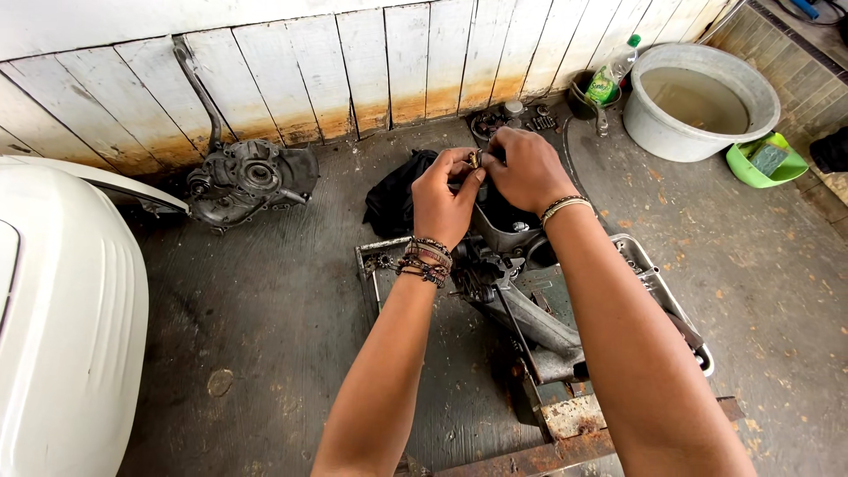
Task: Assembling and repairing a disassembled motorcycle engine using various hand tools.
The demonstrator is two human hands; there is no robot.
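Observation:
My left hand (444,199) and my right hand (528,168) meet above a greasy engine casing (530,309) that rests in a metal tray (649,274) on the floor. Between the fingertips of both hands sits a small round brass-coloured part (474,160). My left thumb and forefinger pinch it, and my right fingers close over it from the other side. Beaded bracelets circle my left wrist, and a thin band is on my right wrist. A black cloth (395,199) lies just behind my hands.
Another engine casing with a kick lever (247,177) leans at the white plank wall. A grey basin of water (702,102), a green bottle (609,79), a green dish (764,163) and small parts (512,115) stand at the back right. A white body panel (62,327) fills the left.

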